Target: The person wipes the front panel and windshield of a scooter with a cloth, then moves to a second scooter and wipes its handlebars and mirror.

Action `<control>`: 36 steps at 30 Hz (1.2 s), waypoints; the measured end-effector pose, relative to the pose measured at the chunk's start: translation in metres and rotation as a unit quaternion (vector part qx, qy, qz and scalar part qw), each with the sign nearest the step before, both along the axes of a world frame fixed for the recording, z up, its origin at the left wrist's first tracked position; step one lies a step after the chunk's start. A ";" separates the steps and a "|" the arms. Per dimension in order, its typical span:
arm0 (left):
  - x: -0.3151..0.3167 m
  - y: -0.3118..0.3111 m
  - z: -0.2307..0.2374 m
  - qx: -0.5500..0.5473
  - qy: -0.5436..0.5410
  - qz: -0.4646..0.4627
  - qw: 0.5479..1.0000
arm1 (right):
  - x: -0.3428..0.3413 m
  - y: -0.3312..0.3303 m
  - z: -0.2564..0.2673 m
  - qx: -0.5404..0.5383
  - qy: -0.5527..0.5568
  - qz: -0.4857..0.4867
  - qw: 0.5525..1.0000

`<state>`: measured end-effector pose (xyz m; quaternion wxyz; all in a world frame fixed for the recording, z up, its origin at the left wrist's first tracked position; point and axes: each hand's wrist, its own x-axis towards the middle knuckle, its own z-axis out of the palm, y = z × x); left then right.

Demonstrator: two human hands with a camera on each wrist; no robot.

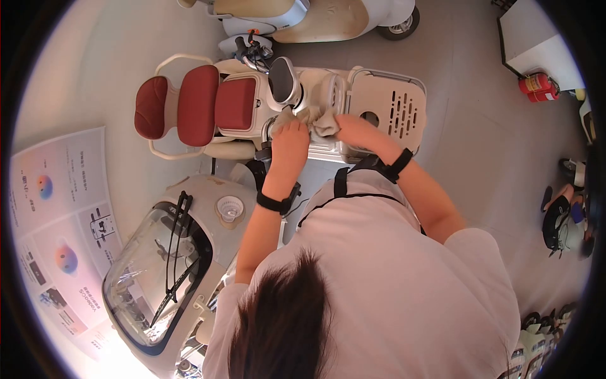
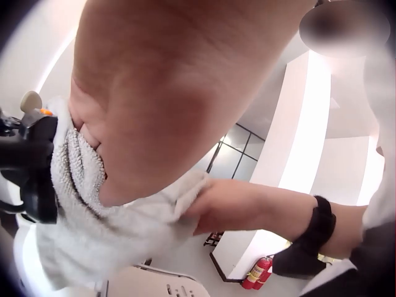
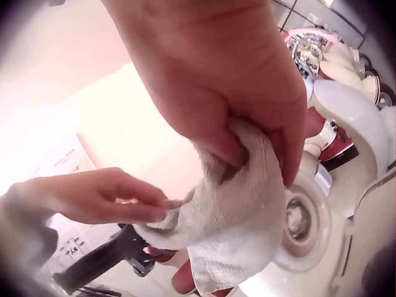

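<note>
A pale grey terry towel (image 1: 325,121) is bunched between both hands over the front of a cream scooter. My left hand (image 1: 291,142) grips one end of it beside the handlebar; in the right wrist view, the fingers of that left hand (image 3: 117,198) pinch the towel's edge. The other end is held by my right hand (image 1: 358,131), thumb and fingers curled into the folds. A loose corner of the towel (image 3: 229,266) hangs below the right hand. The black handlebar grip (image 3: 93,266) lies just under the left hand, and a round headlight (image 3: 298,216) shows beside the towel.
The scooter has red seats (image 1: 197,104), a dark oval display (image 1: 285,81) and a slotted front rack (image 1: 404,117). A second scooter (image 1: 328,22) stands beyond it. A small vehicle with a windshield (image 1: 158,278) is at the left. Fire extinguishers (image 1: 538,87) stand at the right.
</note>
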<state>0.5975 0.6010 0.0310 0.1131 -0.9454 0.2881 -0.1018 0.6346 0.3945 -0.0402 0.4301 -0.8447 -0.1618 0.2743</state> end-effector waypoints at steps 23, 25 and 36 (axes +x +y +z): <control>0.035 -0.054 -0.050 -0.183 0.256 0.262 0.912 | 0.136 0.041 -0.060 -0.227 -0.294 -0.071 0.926; 0.049 -0.060 -0.067 -0.222 0.253 0.269 0.902 | 0.148 0.035 -0.064 -0.206 -0.318 -0.141 0.915; 0.053 -0.052 -0.087 -0.218 0.373 0.272 0.860 | 0.118 0.079 -0.044 -0.242 -0.380 0.132 0.883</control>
